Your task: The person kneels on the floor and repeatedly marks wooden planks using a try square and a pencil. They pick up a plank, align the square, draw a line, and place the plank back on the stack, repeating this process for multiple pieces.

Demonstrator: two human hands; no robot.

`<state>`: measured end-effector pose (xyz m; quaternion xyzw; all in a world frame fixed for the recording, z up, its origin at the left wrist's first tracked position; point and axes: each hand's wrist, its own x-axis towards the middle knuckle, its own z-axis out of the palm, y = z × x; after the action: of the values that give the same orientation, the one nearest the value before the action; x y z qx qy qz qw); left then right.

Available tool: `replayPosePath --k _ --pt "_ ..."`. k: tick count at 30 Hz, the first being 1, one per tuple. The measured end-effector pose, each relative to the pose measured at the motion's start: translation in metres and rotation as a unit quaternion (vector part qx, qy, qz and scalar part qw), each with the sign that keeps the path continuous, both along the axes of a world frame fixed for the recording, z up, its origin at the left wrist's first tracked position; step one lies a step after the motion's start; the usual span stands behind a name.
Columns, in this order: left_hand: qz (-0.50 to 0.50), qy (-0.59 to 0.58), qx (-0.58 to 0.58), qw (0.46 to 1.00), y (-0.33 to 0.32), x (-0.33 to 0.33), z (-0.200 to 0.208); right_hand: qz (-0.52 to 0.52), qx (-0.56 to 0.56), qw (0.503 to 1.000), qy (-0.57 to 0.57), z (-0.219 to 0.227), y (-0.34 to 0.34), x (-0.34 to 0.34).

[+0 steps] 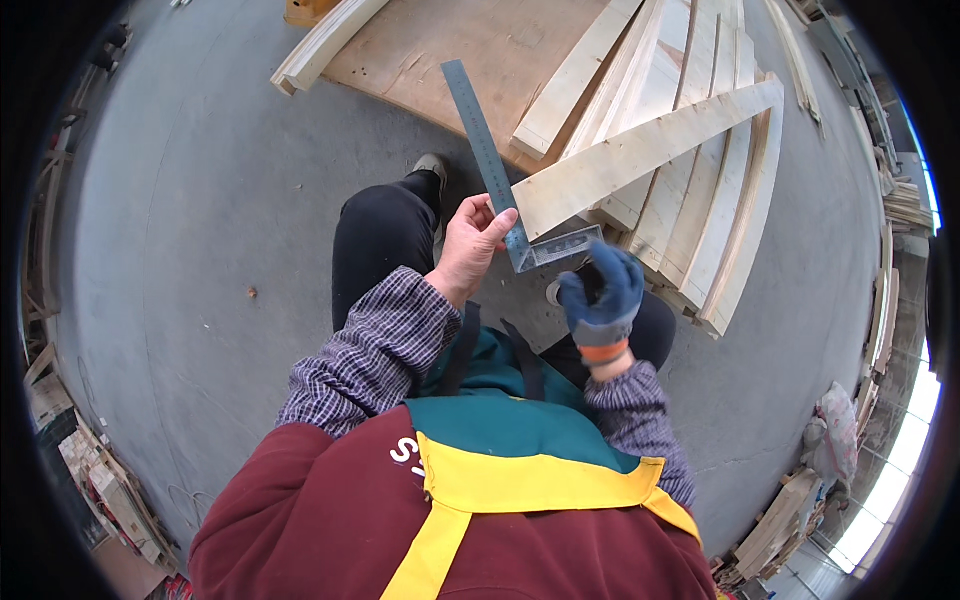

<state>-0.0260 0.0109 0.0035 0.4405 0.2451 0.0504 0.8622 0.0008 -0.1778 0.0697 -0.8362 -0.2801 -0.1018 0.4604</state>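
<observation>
My bare left hand (473, 240) is closed on a try square, thumb on top near its corner. The square's steel blade (482, 150) slants up and away to the left, and its clear-looking stock (562, 247) extends right. Against the square lies the near end of a pale wooden board (650, 150), which rests across other boards. My right hand (606, 295), in a blue and grey glove with an orange cuff, is just right of the stock's end. Its fingers are curled and slightly blurred; what they hold, if anything, is hidden.
Several long wooden strips (690, 200) are fanned out at the right of a brown plywood sheet (430, 60). Another timber piece (325, 45) lies at the sheet's left edge. Grey concrete floor (230, 200) surrounds me. More timber (775, 530) and a pale bag (835, 435) stand at right.
</observation>
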Motion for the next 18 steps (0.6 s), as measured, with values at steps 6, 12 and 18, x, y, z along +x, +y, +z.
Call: replayPosePath --k 6,12,18 --pt "0.008 -0.007 0.002 1.000 -0.004 0.001 -0.005 -0.129 0.351 0.716 0.589 -0.029 0.037 -0.032" --pt "0.007 -0.040 -0.121 0.992 -0.007 -0.012 -0.006 -0.164 0.357 0.725 0.566 -0.021 0.058 -0.011" --pt "-0.002 -0.047 -0.153 0.987 -0.007 -0.015 -0.017 -0.181 0.350 0.733 0.555 -0.024 0.061 -0.005"
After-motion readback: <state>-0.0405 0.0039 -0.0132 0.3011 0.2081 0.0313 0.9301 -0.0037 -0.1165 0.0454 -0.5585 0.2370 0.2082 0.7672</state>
